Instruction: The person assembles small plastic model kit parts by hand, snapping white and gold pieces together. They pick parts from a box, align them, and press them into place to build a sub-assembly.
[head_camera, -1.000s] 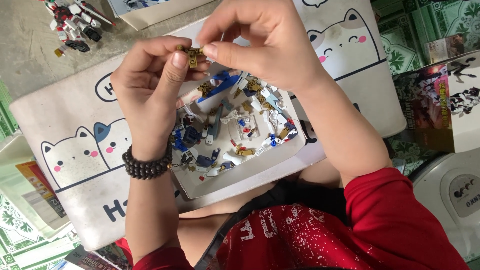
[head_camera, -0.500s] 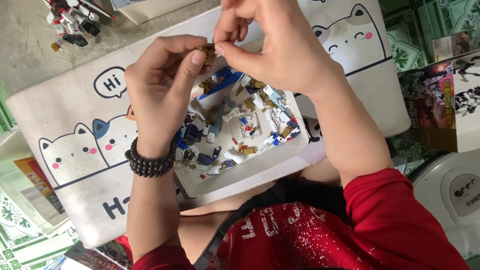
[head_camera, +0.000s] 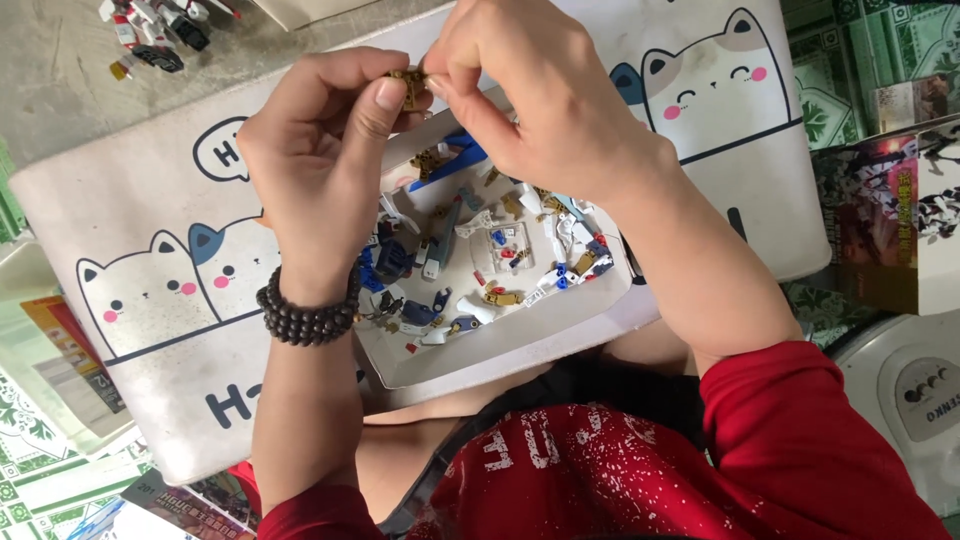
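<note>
The little piece (head_camera: 408, 85) I pinch is golden brown. My tray (head_camera: 520, 340) is white, scattered with blue, white and gold bits (head_camera: 470, 250). My lap desk (head_camera: 150, 230) is white with grey-eared, pink-cheeked cartoon cats. My bead bracelet (head_camera: 305, 318) is dark brown, my shirt (head_camera: 640, 470) red with pale print.

Bare grey concrete floor (head_camera: 60, 90) at ten o'clock lies open; the shallow white cardboard tray (head_camera: 520, 345) of small plastic pieces crowds the centre
</note>
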